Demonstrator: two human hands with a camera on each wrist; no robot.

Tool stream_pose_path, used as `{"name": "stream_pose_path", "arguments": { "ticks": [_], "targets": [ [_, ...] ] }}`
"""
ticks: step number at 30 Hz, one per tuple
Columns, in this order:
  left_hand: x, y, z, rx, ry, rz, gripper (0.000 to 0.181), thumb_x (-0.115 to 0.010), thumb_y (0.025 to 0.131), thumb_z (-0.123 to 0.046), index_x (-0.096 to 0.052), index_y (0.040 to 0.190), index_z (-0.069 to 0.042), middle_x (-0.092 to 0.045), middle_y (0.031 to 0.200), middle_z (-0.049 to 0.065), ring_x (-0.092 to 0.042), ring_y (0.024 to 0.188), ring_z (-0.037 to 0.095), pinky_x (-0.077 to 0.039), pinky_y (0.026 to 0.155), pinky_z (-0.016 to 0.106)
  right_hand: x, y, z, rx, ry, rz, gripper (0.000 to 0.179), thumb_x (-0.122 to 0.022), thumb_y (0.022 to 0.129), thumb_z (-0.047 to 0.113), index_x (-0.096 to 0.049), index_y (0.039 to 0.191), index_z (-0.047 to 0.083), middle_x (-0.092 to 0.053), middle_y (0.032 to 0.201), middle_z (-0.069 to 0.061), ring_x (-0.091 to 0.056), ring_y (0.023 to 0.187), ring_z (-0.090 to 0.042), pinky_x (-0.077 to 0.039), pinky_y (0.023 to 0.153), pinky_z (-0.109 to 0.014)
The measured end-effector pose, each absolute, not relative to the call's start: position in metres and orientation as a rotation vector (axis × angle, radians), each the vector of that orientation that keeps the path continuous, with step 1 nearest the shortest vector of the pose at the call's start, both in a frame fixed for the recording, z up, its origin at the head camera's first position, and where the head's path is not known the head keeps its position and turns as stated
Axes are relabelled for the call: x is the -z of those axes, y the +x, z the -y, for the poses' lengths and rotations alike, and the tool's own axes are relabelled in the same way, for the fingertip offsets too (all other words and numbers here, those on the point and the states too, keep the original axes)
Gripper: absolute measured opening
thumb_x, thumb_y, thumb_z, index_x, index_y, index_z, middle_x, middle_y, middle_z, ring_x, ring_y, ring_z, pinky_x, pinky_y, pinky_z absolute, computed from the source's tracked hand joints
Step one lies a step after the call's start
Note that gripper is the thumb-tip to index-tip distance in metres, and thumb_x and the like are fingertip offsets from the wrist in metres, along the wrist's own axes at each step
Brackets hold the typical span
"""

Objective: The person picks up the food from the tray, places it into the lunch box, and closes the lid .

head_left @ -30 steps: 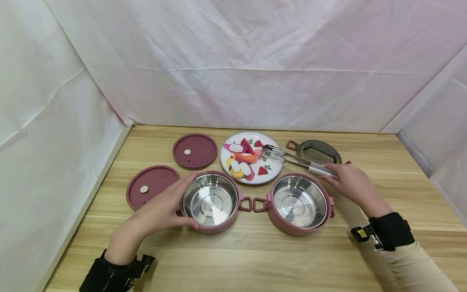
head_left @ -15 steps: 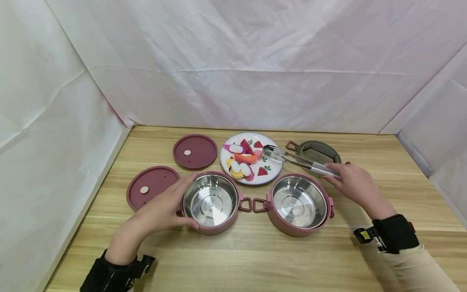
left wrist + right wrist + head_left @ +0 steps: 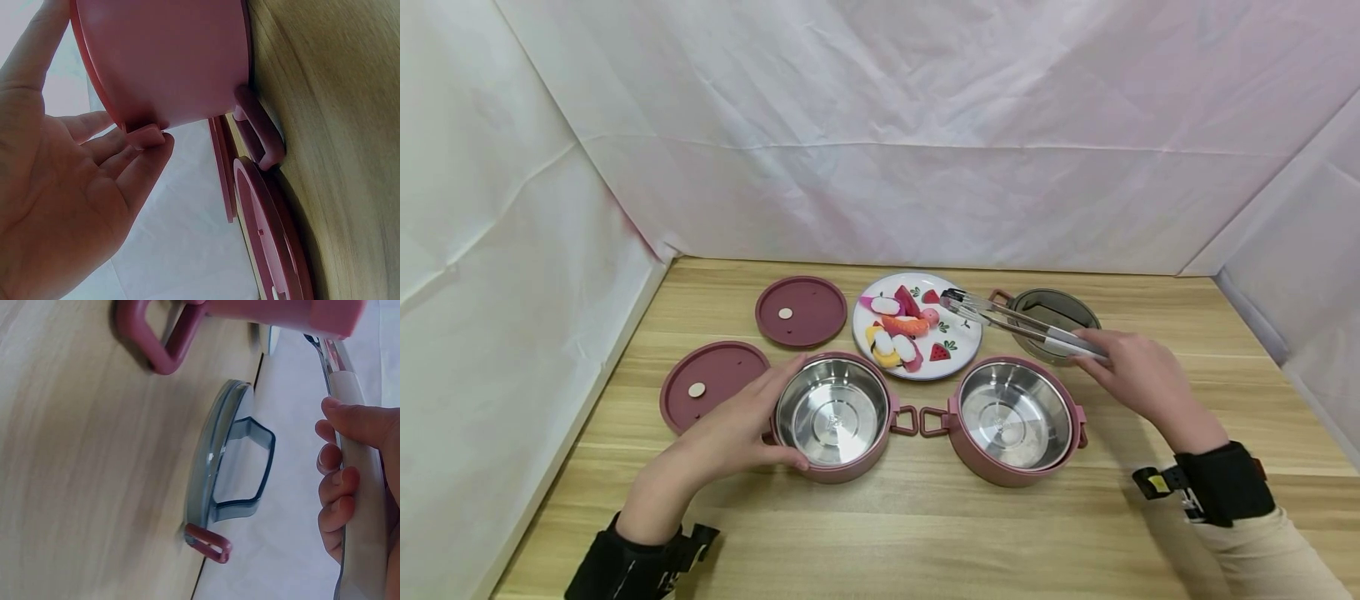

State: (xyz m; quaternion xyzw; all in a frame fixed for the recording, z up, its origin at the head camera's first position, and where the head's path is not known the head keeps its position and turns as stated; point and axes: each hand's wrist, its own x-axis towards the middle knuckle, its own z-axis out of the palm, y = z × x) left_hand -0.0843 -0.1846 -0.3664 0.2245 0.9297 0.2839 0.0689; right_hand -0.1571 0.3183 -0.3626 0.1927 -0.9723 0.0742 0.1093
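In the head view my left hand [image 3: 730, 425] spans the side of a pink steel-lined pot [image 3: 831, 417], thumb in front, fingers behind at the rim. The left wrist view shows fingertips at a small latch [image 3: 145, 136] below the pot's rim. My right hand [image 3: 1138, 379] grips steel food tongs [image 3: 1030, 327] by their pale handles, fingers wrapped round them in the right wrist view. The tongs' tips overlap the right edge of a white plate [image 3: 917, 367] bearing several toy food pieces [image 3: 898, 325]. Nothing shows between the tips.
A second pink pot [image 3: 1015, 417] stands to the right, its handle close to the first pot's. Two maroon lids [image 3: 801, 310] lie at the left. A clear dark lid [image 3: 1052, 312] with a handle lies behind the tongs. White cloth walls [image 3: 910, 208] border the table.
My right hand has shifted slightly right, and the tongs now appear raised a little above the plate. The left hand and the pots have stayed still.
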Motion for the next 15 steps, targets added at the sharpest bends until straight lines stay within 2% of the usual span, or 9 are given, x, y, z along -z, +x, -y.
{"name": "stream_pose_path", "arguments": {
  "ticks": [9, 15],
  "targets": [
    [0.366, -0.084, 0.185, -0.85, 0.669, -2.789, 0.123, -0.084, 0.066, -0.059, -0.014, 0.161, -0.028, -0.037, 0.158, 0.009, -0.045, 0.14, 0.034, -0.047, 0.107, 0.057, 0.353, -0.152, -0.311, -0.207, 0.61, 2.806, 0.034, -0.078, 0.085, 0.02, -0.07, 0.117, 0.009, -0.07, 0.077, -0.008, -0.043, 0.053, -0.01, -0.028, 0.046, -0.028],
    [0.367, -0.084, 0.185, -0.847, 0.664, -2.8, 0.122, -0.084, 0.066, -0.059, -0.015, 0.161, -0.026, -0.038, 0.158, 0.01, -0.045, 0.141, 0.035, -0.047, 0.106, 0.058, 0.344, -0.146, -0.301, -0.211, 0.65, 2.787, 0.032, -0.078, 0.085, 0.017, -0.071, 0.116, 0.011, -0.071, 0.081, -0.007, -0.042, 0.054, -0.008, -0.028, 0.048, -0.025]
  ]
}}
